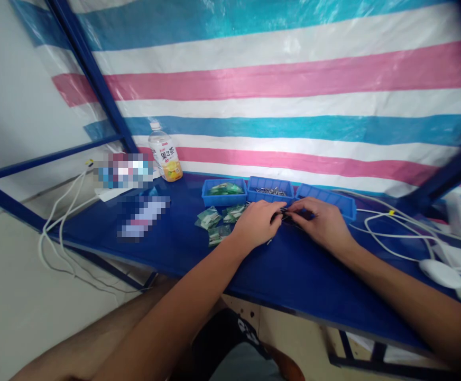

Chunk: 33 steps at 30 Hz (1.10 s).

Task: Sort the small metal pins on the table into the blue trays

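My left hand (256, 223) and my right hand (321, 218) meet over the blue table, just in front of the bins. Both have thumb and fingers pinched together around something small and dark between them, too small and hidden to name. Below my left fingers a small metal piece (269, 242) shows. Beside my left hand lie several small clear packets (209, 218) with green and pale contents. Behind the hands stands a blue bin (265, 198) of small metal pieces, partly covered by my left hand. Another blue bin (225, 200) holds green packets; a third bin (347, 207) is behind my right hand.
A drink bottle (167, 156) stands at the back left, near blurred-out items (143, 219). White cables (397, 233) and a round white device (440, 272) lie on the right. Blue metal posts (91, 74) and a striped sheet (278, 79) enclose the table (294, 280).
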Each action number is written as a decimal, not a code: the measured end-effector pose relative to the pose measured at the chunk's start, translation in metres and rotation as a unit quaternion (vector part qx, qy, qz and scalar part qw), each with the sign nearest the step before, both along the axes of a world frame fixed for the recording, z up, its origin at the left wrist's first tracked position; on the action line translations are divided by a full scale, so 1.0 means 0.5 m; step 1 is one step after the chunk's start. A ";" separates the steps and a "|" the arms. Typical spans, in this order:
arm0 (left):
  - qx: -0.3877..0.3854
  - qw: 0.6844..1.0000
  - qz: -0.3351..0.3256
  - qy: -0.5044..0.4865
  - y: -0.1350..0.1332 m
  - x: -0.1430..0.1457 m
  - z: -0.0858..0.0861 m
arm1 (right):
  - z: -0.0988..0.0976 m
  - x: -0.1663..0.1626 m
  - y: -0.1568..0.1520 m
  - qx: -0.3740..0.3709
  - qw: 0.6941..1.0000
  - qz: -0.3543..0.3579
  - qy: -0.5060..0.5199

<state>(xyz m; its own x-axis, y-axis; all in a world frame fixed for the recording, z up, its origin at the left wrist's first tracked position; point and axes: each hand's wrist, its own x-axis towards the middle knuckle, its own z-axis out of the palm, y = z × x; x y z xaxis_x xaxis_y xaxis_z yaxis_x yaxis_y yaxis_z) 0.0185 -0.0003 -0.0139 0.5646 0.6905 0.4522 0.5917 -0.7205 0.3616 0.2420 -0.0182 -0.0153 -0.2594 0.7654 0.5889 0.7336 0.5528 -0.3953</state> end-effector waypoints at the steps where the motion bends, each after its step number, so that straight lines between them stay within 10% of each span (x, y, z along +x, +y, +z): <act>1: 0.002 1.000 -0.003 0.005 0.000 0.000 0.001 | -0.001 0.000 0.000 -0.004 1.000 -0.002 0.004; 33: -0.083 0.979 -0.017 -0.187 -0.007 0.006 0.022 | -0.006 -0.015 -0.017 -0.159 0.970 0.053 0.176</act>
